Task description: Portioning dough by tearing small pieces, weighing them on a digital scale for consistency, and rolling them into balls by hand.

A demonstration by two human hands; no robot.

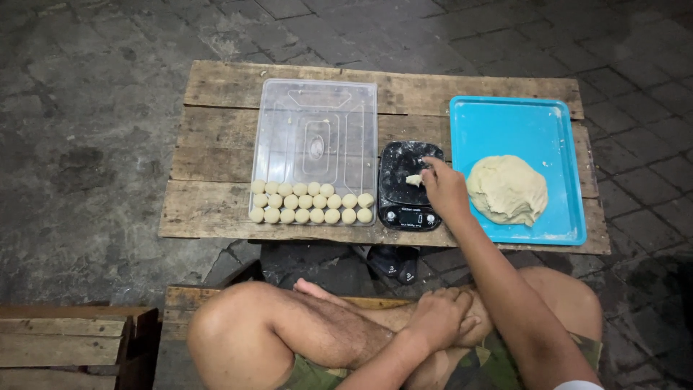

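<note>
My right hand [444,189] reaches over a black kitchen scale [408,186] and pinches a small piece of pale dough [413,180] that rests on the scale's plate. A large lump of dough [507,189] lies on a turquoise tray [520,123] just right of that hand. Left of the scale, a clear plastic lid [315,137] holds several small dough balls [310,204] in rows along its near edge. My left hand [437,316] rests on my crossed legs, fingers loosely curled, holding nothing.
Everything sits on a low wooden pallet table [216,94] over a dark paved floor. A dark sandal [393,261] lies under the table's near edge. A wooden bench [65,339] stands at the lower left, beside my knee.
</note>
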